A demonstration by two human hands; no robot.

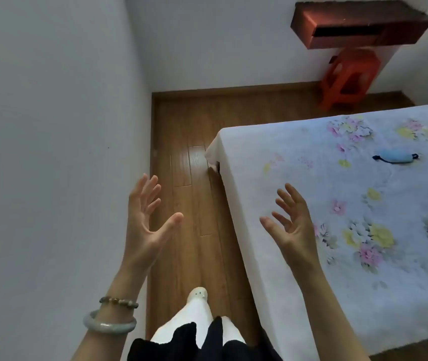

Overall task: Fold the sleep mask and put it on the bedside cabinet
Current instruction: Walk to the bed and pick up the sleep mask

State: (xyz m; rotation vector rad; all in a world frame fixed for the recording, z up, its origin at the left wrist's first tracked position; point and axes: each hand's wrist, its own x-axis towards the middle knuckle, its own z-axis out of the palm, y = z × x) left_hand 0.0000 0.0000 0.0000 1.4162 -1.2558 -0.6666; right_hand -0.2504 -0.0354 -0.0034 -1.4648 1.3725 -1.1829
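A light blue sleep mask [395,155] with a dark strap lies flat on the bed [298,162], far right and well beyond my reach. My left hand [146,220] is raised over the wooden floor, palm up, fingers spread, holding nothing. My right hand [289,222] hovers above the bed's near edge, also spread and empty. A dark red-brown cabinet [358,24] is mounted on the far wall, top right.
A white wall [51,152] runs close along the left. A narrow strip of wooden floor [194,152] lies between wall and bed. An orange plastic stool [348,76] stands under the cabinet. My foot in a white slipper [198,295] is on the floor.
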